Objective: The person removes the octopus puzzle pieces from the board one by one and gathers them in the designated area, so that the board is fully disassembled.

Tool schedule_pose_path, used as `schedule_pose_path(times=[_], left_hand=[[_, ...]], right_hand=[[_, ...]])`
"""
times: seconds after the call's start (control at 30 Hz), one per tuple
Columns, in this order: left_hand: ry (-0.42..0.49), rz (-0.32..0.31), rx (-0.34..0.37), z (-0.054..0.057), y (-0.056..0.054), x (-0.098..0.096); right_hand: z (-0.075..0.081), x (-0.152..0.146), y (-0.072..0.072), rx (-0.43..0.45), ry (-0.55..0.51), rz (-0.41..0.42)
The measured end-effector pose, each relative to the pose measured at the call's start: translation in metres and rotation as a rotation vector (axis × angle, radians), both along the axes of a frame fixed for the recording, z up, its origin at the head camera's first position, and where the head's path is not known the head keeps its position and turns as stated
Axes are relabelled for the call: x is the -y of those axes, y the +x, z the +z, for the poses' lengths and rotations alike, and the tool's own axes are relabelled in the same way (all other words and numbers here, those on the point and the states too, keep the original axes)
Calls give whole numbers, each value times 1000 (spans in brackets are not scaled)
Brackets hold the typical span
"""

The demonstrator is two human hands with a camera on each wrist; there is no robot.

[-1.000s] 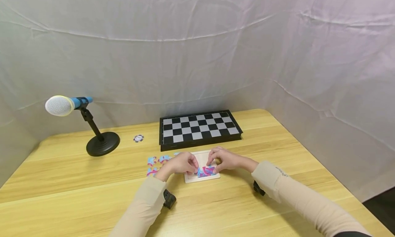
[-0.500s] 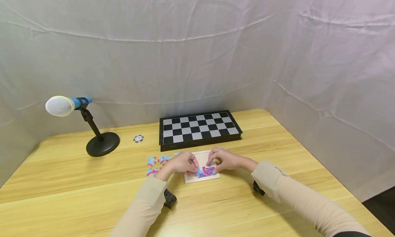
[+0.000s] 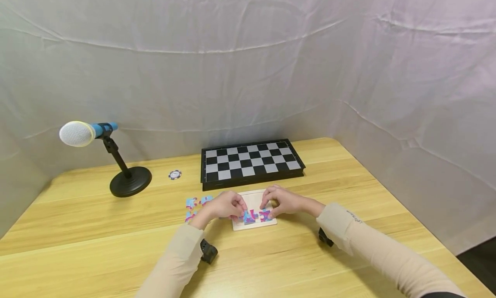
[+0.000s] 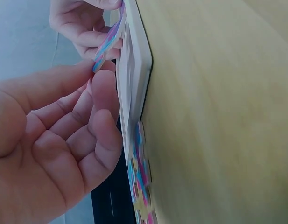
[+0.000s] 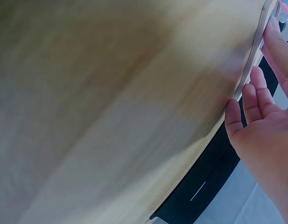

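Two hands on puzzle tray [image 3: 253, 224] (long axis fore-aft): left hand [image 3: 224, 206] pinches puzzle piece [image 3: 248, 216], right hand [image 3: 282, 201] fingers relaxed, pressing.

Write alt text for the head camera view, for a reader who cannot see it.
Two hands work on a pink-and-blue jigsaw in a white puzzle tray on a wooden table: the left hand and right hand both have fingertips on pieces. Loose pieces lie left of the tray; a chessboard, poker chip and microphone stand behind.
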State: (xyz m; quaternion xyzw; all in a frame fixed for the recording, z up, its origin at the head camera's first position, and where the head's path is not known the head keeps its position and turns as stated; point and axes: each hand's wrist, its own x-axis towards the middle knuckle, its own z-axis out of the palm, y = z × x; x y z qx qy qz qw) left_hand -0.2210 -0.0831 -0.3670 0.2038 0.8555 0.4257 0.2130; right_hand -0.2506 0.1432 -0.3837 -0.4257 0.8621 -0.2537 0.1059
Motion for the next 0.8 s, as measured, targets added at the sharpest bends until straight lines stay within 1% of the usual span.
schedule_pose_path(times=[0.1,0.2,0.4,0.53,0.67,0.8], left_hand=[[7,12,7,-1,0,5],[34,14,18,-2,1,11],[78,-4,19,-2,3,23],[76,9,17,-1,5,30],[69,16,-2,1,8,38],[87,13,14,2,11,46]], right_hand=[[0,0,0,-1,-2,2],[-1,0,0,-3,-4,2],[-2,0,-1,-2,-5,0],[-1,0,-1,13,-2,-9],[-1,0,-1,13,-4,-6],[-1,0,-1,7,-5,-1]])
